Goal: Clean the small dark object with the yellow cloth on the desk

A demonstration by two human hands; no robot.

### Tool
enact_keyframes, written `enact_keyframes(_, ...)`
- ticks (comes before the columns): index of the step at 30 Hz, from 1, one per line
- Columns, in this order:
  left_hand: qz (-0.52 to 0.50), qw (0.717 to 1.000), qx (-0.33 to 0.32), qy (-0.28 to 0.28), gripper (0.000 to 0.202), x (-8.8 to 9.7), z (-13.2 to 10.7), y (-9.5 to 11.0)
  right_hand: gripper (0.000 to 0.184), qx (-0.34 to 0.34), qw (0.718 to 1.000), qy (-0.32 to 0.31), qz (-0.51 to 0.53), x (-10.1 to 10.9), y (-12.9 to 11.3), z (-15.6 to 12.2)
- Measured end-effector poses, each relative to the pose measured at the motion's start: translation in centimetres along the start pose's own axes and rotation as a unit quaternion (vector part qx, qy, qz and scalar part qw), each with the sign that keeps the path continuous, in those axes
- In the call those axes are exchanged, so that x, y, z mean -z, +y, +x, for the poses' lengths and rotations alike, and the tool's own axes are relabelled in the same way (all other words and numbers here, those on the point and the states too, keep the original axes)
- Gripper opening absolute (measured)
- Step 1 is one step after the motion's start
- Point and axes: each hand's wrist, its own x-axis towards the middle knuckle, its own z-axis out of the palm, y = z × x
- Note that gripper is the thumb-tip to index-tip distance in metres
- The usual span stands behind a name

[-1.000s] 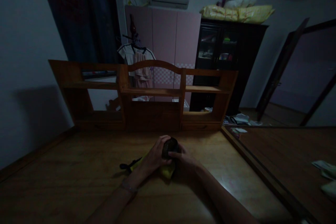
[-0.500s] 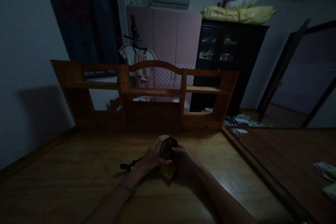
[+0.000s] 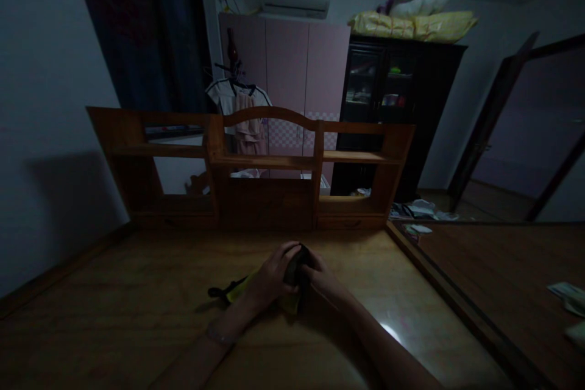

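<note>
My left hand (image 3: 270, 274) is curled around a dark rounded item (image 3: 295, 265) above the wooden board, near its middle. From the other side my right hand (image 3: 322, 277) grips the same item, its thumb and fingers pressed to it. Below the hands hangs yellow-green material (image 3: 289, 303), and more of it shows left of my left wrist, ending in a black strap or loop (image 3: 216, 292). The dim light and my fingers hide what kind of thing this is, and whether the dark and yellow-green parts are one piece.
A wooden shelf headboard (image 3: 267, 161) stands along the board's far edge. The board's raised rail (image 3: 439, 283) runs down the right. Beyond are a pink wardrobe (image 3: 286, 67), a dark cabinet (image 3: 402, 103) and hanging clothes (image 3: 247, 109). Papers (image 3: 569, 295) lie on the floor at right.
The dark item has been turned: its round glossy face no longer faces me, and it looks narrower. Both hands have shifted slightly around it. More yellow-green material shows at the left.
</note>
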Motion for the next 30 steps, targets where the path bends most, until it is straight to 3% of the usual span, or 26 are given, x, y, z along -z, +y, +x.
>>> enact_keyframes(9,-0.007,1.000,-0.002,0.023,0.088,-0.5,0.1,0.6,0.040,0.090,0.990,0.032,-0.103,-0.5,-0.7,-0.2)
enact_keyframes(16,-0.042,0.998,-0.002,0.045,0.084,-0.4,0.4,0.8,0.025,0.082,0.977,0.052,-0.190,-0.9,-2.5,-0.9)
enact_keyframes(26,-0.064,0.996,0.018,0.054,0.084,-0.5,0.4,0.4,0.019,0.075,0.982,0.041,-0.169,-0.9,-2.3,-0.8)
enact_keyframes(30,-0.067,0.996,0.035,0.056,0.085,-0.1,0.8,0.8,0.020,0.087,0.982,0.079,-0.145,-0.9,-2.5,-0.5)
